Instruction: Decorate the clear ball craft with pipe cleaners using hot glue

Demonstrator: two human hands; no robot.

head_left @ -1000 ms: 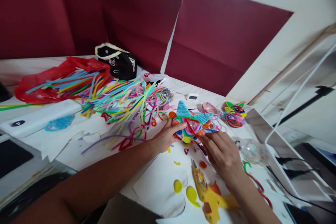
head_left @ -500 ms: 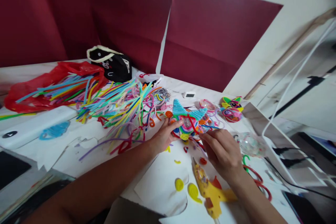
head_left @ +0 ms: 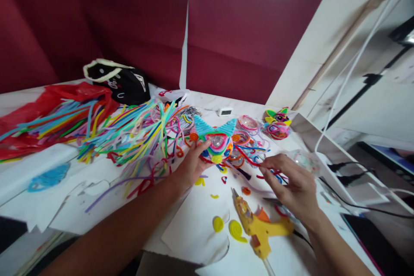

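Observation:
My left hand (head_left: 190,166) grips a colourful pipe-cleaner animal face (head_left: 215,144) by its lower left side, thumb on the front. Two light-blue pointed ears, orange spirals at the sides, a pink-rimmed clear centre and a yellow nose make it up. To its right, my right hand (head_left: 291,187) pinches the end of a red pipe cleaner (head_left: 246,156) between thumb and fingertips. The red strip runs back toward the face's right side; whether it is joined there I cannot tell. Below lie a yellow glue gun (head_left: 258,228) and yellow spirals (head_left: 237,230) on white paper.
Many loose pipe cleaners (head_left: 129,129) spread at the left, some in a red plastic bag (head_left: 77,91). A black bag (head_left: 129,88) and a small white digital display (head_left: 225,112) stand at the back. Another finished-looking pipe-cleaner figure (head_left: 277,125) sits at the back right, near a dark tablet-like slab (head_left: 371,241).
My right hand has moved right, away from the face, drawing the red pipe cleaner from across its front out to the side. The face now turns more toward me; the view has shifted.

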